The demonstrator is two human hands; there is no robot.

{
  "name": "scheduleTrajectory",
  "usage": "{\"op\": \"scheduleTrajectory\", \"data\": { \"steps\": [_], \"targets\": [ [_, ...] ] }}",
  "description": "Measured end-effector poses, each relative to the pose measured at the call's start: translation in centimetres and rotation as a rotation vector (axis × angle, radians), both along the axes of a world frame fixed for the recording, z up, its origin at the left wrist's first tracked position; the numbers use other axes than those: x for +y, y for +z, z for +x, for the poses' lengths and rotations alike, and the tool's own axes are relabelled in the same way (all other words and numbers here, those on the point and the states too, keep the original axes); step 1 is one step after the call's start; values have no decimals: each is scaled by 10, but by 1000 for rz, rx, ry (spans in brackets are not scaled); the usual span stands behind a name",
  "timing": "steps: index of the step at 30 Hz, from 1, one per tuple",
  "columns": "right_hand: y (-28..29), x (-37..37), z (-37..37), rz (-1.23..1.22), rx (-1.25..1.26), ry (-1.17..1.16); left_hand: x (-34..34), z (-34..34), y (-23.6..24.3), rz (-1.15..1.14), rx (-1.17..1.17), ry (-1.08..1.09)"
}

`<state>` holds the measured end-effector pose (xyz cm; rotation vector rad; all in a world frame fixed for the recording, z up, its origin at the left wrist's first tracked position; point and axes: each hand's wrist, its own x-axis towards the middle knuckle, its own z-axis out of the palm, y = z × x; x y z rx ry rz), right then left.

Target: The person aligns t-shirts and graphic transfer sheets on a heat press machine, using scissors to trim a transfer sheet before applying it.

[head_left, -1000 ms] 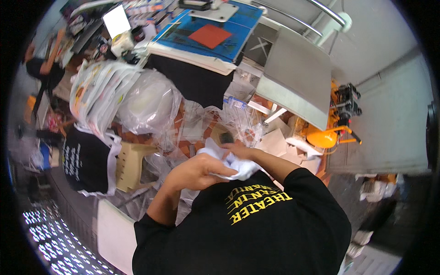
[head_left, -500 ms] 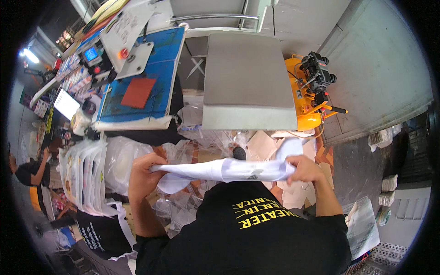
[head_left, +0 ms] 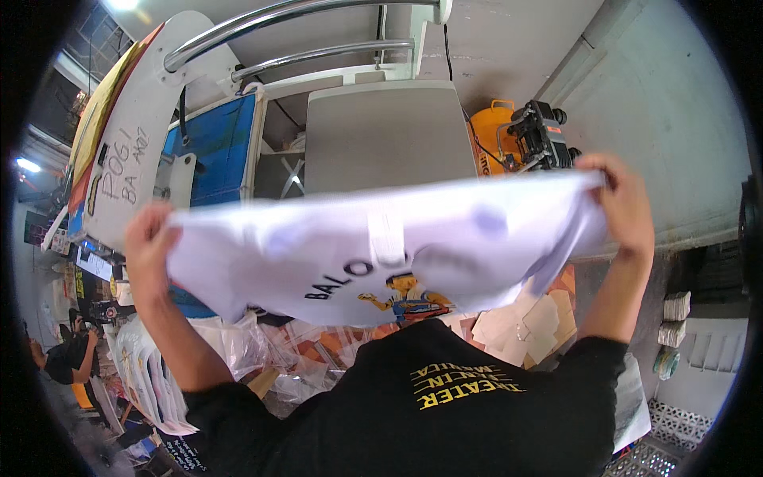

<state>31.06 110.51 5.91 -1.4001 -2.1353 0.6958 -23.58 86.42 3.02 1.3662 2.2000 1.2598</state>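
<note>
My left hand (head_left: 149, 250) and my right hand (head_left: 624, 211) are raised far apart, each pinching an end of a white shirt (head_left: 318, 246) stretched between them. The shirt is blurred in places and carries dark lettering and a coloured cartoon figure. Just beyond it lies the grey rectangular platen (head_left: 381, 135), its front part hidden by the fabric. To the left of that is a press bed (head_left: 218, 147) covered in blue, partly behind the shirt.
Chrome bars (head_left: 318, 48) cross behind the platen, beside a white press panel (head_left: 123, 151). A yellow air compressor (head_left: 489, 139) stands at the right. Stacked bagged garments (head_left: 139, 354), cardboard sheets (head_left: 524, 326) and clear plastic cover the lower area. A co-worker (head_left: 67, 362) is at far left.
The white shirt, first bunched, then stretched into a narrow strip, is now spread wide. Both my hands have moved up and apart. The view has shifted toward the platen and bars.
</note>
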Motion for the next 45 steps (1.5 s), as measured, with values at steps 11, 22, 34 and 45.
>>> {"op": "scheduleTrajectory", "data": {
  "steps": [11,22,34,45],
  "targets": [
    [-184,284,-154,13,-290,-380,344,-77,-161,-542,69,281],
    [-303,306,-203,173,48,-277,380,-51,-282,214,-103,89],
    [-277,197,-211,250,-444,-52,324,50,-261,-264,747,16],
    [-275,-170,-28,140,-281,16,-45,186,-240,-216,375,-130]
  ]
}}
